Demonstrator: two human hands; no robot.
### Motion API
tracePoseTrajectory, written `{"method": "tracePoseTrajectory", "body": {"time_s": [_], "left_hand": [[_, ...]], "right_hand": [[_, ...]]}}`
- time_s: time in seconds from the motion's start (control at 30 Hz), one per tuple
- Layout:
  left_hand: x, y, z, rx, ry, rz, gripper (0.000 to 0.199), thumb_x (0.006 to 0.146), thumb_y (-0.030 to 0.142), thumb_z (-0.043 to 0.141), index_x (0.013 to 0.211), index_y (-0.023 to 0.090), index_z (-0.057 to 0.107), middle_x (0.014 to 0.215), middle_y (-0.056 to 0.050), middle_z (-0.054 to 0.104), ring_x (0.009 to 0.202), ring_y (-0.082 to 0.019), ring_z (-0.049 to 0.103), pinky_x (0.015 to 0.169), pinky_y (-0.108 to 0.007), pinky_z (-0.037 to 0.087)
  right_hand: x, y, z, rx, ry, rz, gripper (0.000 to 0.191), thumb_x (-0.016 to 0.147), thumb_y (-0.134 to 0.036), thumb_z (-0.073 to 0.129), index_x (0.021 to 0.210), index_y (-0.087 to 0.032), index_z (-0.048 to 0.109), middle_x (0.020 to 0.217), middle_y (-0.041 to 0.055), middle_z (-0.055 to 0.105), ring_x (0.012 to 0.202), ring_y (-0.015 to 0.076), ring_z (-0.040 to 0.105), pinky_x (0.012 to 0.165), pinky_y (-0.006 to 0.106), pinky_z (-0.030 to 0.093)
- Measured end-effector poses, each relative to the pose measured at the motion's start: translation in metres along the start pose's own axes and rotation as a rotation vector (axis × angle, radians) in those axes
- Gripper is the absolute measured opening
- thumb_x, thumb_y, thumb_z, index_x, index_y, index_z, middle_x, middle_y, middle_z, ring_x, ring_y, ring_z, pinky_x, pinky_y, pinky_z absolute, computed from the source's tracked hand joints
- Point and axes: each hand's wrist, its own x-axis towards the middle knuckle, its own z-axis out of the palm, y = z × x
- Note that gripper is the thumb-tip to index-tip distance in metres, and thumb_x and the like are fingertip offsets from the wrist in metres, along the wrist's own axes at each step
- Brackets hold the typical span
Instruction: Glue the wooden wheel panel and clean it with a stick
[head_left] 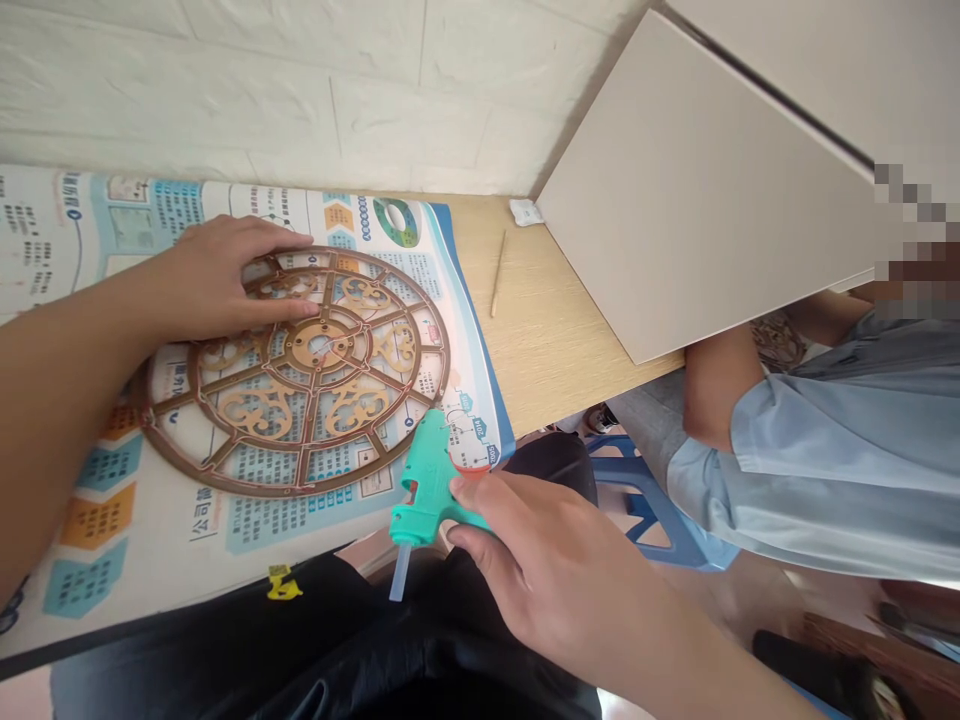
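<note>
Right grip (551, 560) wrapped on glue gun (427, 475); fretwork disc (304, 345) under left grip (214, 275)

Right grip: curled firmly around the handle, thumb and forefinger nearest the camera. Gun body is mint green with a red-orange trigger (471, 468); a translucent glue stick (400, 572) protrudes from its rear. Nozzle end overlaps the disc's rim at the lower right in view; contact between them cannot be determined.

Left grip: spread, palm down over the disc's upper left portion. Thumb extends across toward the hub, well apart from the fingers, which reach along the far rim.

Disc, appearance: circular, openwork, lying flat on a printed sheet (172, 520) spread over the surface (555, 330). Outer rim, inner rings and spokes are brown, with thin reddish lines running along them. Openings between the spokes carry curling scroll panels in a paler, golden tan. Hub is likewise tan, pierced by small holes around a central opening. White, blue and orange print shows through the gaps.

Surroundings: a thin stick (498, 275) lies on the bare wood-toned surface beyond the sheet, near a small white packet (526, 212). A large pale panel (675, 200) stands to the right; past it, another person's light blue sleeve (825, 430).
</note>
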Motion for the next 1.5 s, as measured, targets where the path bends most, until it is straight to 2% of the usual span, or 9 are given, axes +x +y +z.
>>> {"method": "tracePoseTrajectory", "body": {"time_s": [0.2, 0.43, 0.7, 0.87, 0.93, 1.03, 1.17, 1.33, 1.5], "left_hand": [[0.000, 0.000, 0.001, -0.027, 0.026, 0.021, 0.130, 0.064, 0.113, 0.034, 0.145, 0.017, 0.064, 0.141, -0.015, 0.063, 0.138, -0.045, 0.054, 0.122, -0.064, 0.038], [0.001, 0.000, 0.001, -0.012, 0.023, 0.006, 0.131, 0.062, 0.114, 0.034, 0.146, 0.018, 0.063, 0.142, -0.013, 0.062, 0.138, -0.044, 0.054, 0.122, -0.063, 0.040], [0.001, 0.001, 0.000, -0.009, 0.012, -0.007, 0.116, 0.070, 0.105, 0.040, 0.147, 0.021, 0.063, 0.143, -0.013, 0.062, 0.137, -0.043, 0.055, 0.120, -0.063, 0.041], [-0.002, 0.006, -0.006, -0.020, -0.008, -0.022, 0.099, 0.077, 0.090, 0.050, 0.149, 0.022, 0.061, 0.147, -0.013, 0.060, 0.140, -0.042, 0.052, 0.123, -0.064, 0.037], [-0.003, 0.009, -0.009, -0.032, -0.033, -0.032, 0.095, 0.078, 0.083, 0.055, 0.150, 0.021, 0.060, 0.150, -0.014, 0.059, 0.143, -0.041, 0.050, 0.126, -0.062, 0.035], [-0.006, 0.013, -0.013, -0.045, -0.033, -0.040, 0.093, 0.078, 0.078, 0.060, 0.151, 0.020, 0.058, 0.152, -0.014, 0.057, 0.144, -0.038, 0.049, 0.127, -0.058, 0.036], [-0.010, 0.017, -0.018, -0.059, -0.032, -0.046, 0.089, 0.080, 0.079, 0.060, 0.149, 0.024, 0.059, 0.152, -0.013, 0.058, 0.143, -0.036, 0.050, 0.126, -0.054, 0.039], [-0.013, 0.019, -0.022, -0.131, 0.037, -0.046, 0.075, 0.086, 0.073, 0.052, 0.140, 0.022, 0.064, 0.149, -0.012, 0.063, 0.139, -0.033, 0.057, 0.122, -0.046, 0.046], [-0.013, 0.020, -0.023, -0.100, 0.035, -0.043, 0.072, 0.086, 0.069, 0.051, 0.137, 0.021, 0.066, 0.146, -0.013, 0.065, 0.137, -0.034, 0.059, 0.120, -0.049, 0.047]], "right_hand": [[0.002, 0.002, -0.005, 0.009, 0.053, -0.016, 0.012, 0.108, -0.021, 0.054, 0.118, -0.018, 0.060, 0.116, 0.0079, 0.078, 0.089, 0.0218, 0.078, 0.071, 0.033, 0.061], [0.003, 0.000, -0.007, -0.002, 0.101, -0.048, 0.016, 0.109, -0.020, 0.053, 0.123, -0.015, 0.059, 0.110, 0.0063, 0.079, 0.090, 0.0220, 0.078, 0.075, 0.034, 0.063], [0.002, 0.008, -0.007, 0.024, 0.080, -0.045, 0.018, 0.106, -0.021, 0.061, 0.123, -0.020, 0.054, 0.114, 0.0031, 0.078, 0.089, 0.0212, 0.078, 0.073, 0.034, 0.063], [-0.018, 0.008, -0.027, -0.096, 0.099, -0.238, 0.016, 0.111, -0.020, 0.045, 0.125, -0.019, 0.053, 0.099, 0.0064, 0.077, 0.080, 0.0201, 0.075, 0.066, 0.031, 0.058], [-0.026, 0.023, -0.034, -0.131, 0.197, -0.150, 0.012, 0.111, -0.027, 0.050, 0.121, -0.022, 0.055, 0.094, 0.0050, 0.077, 0.077, 0.0186, 0.075, 0.059, 0.028, 0.053], [-0.022, 0.064, -0.034, -0.244, 0.390, 0.162, 0.020, 0.108, -0.035, 0.058, 0.122, -0.022, 0.057, 0.092, 0.0052, 0.077, 0.070, 0.0230, 0.074, 0.055, 0.031, 0.048], [0.005, 0.121, -0.027, -0.212, 0.203, 0.414, 0.025, 0.103, -0.040, 0.060, 0.116, -0.019, 0.058, 0.102, 0.0114, 0.079, 0.080, 0.0311, 0.075, 0.061, 0.035, 0.048], [0.033, 0.148, -0.026, -0.204, 0.153, 0.287, 0.029, 0.104, -0.038, 0.058, 0.121, -0.015, 0.063, 0.116, 0.0179, 0.075, 0.101, 0.0344, 0.072, 0.080, 0.043, 0.055], [0.036, 0.107, -0.012, -0.299, 0.427, 0.101, 0.019, 0.102, -0.028, 0.062, 0.106, -0.013, 0.073, 0.112, 0.0204, 0.071, 0.108, 0.0370, 0.067, 0.095, 0.056, 0.055]]}}
